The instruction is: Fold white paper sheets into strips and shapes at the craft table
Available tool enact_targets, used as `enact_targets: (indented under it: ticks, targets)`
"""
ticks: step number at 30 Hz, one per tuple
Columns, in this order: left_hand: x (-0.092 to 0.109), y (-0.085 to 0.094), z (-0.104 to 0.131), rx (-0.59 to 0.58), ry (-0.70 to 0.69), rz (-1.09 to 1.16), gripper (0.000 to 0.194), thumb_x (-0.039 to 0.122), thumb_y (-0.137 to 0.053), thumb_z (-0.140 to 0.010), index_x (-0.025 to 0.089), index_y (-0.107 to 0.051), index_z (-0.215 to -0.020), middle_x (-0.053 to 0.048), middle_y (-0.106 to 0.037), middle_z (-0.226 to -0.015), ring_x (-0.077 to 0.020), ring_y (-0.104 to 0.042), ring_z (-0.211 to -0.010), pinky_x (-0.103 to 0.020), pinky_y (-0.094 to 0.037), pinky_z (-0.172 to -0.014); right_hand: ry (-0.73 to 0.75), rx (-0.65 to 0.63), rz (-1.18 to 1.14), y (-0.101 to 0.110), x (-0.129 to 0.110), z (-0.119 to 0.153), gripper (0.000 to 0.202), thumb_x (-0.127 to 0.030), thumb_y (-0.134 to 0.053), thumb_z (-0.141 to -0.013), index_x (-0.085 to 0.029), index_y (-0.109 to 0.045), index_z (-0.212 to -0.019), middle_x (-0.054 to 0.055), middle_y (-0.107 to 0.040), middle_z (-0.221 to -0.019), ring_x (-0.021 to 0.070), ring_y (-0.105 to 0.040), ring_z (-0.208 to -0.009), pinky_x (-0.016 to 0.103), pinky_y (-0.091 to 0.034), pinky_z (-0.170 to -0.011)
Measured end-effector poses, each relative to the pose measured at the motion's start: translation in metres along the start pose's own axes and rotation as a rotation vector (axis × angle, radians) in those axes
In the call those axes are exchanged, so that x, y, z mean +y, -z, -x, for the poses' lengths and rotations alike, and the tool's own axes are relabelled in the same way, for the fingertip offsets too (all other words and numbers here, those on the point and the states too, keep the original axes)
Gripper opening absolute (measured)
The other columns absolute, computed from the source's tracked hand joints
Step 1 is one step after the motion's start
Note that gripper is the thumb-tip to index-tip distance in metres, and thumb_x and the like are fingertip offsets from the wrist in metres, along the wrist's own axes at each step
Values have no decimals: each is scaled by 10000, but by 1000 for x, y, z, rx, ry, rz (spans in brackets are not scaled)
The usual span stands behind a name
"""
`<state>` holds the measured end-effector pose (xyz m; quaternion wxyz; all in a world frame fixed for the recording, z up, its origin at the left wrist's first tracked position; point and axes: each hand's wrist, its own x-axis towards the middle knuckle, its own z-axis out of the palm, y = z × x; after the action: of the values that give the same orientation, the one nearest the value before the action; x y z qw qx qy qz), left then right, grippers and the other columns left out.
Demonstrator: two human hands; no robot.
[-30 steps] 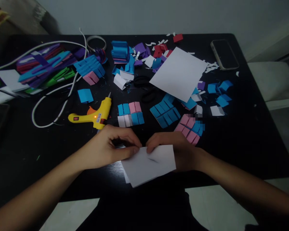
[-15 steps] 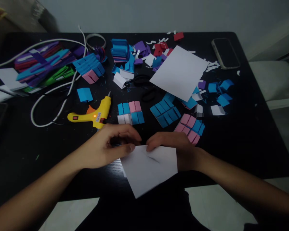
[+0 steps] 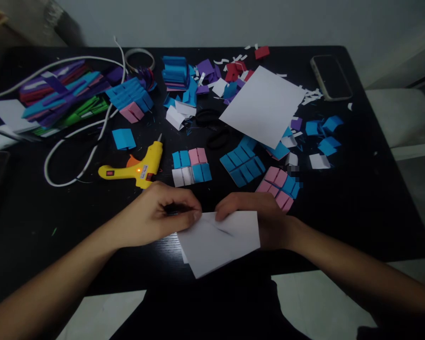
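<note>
A folded white paper (image 3: 223, 241) is between my hands near the table's front edge, with a dark crease line across its upper part. My left hand (image 3: 166, 212) pinches its upper left corner between thumb and fingers. Gripping the top edge from behind is my right hand (image 3: 255, 210), its fingers curled and partly hidden by the sheet. Just beyond my left hand lies a yellow glue gun (image 3: 138, 167) with an orange light. Blocks of folded blue, pink and white paper (image 3: 191, 166) sit beyond the hands, one pink and blue block (image 3: 278, 186) close to my right hand.
A large white sheet (image 3: 264, 106) covers scraps behind the right hand. Black scissors (image 3: 217, 137) lie beside it. A phone (image 3: 331, 78) rests at the back right. Bundled coloured strips (image 3: 62, 97) and a looped white cable (image 3: 47, 163) occupy the left of the black table (image 3: 357, 208).
The lower corner of the white paper has moved up a little. My left fingertips have drawn closer together at its corner.
</note>
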<state>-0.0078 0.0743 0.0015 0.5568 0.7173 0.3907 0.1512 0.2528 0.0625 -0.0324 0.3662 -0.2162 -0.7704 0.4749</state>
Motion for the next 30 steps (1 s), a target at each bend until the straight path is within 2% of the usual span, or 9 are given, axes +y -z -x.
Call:
enact_targets:
  ticks: [4,9,15,20,30]
  targets:
    - [2,0,-1,-23,-7,-23,168,202,-606,-955,178,-765,-910,18,-677,-680,-77,-557,-569,-171,-418,-507,-13,-1,-16,-3,0,0,210,-166,-784,-844,-162,-690,-1032,62,-761,-961,150,-757,-855,250,-632,-736]
    - [3,-3,-2,-73,9,40,114,220,-660,-923,167,-751,-879,13,-704,-700,-79,-592,-583,-166,-445,-525,-13,-24,-15,-5,1,1,198,-147,-764,-841,-165,-680,-1020,64,-760,-957,149,-756,-846,252,-627,-727]
    - [3,-4,-3,-100,21,66,110,197,-647,-906,162,-736,-852,10,-710,-704,-88,-611,-599,-165,-449,-529,-47,-23,-4,-4,1,1,273,-185,-815,-811,-183,-669,-1041,51,-749,-961,154,-749,-841,259,-622,-717]
    - [1,-8,-5,-176,27,37,122,243,-667,-913,170,-764,-924,-6,-747,-785,-109,-655,-671,-185,-483,-592,-17,-36,-3,-10,0,1,194,-141,-753,-848,-175,-669,-1020,49,-746,-933,142,-740,-825,243,-612,-725]
    - [-1,-10,-4,-205,6,23,173,272,-631,-959,168,-766,-928,-8,-743,-767,-110,-643,-658,-196,-460,-588,0,-30,-33,-11,-1,-1,180,-150,-748,-873,-190,-665,-1027,56,-742,-945,152,-734,-859,265,-624,-750]
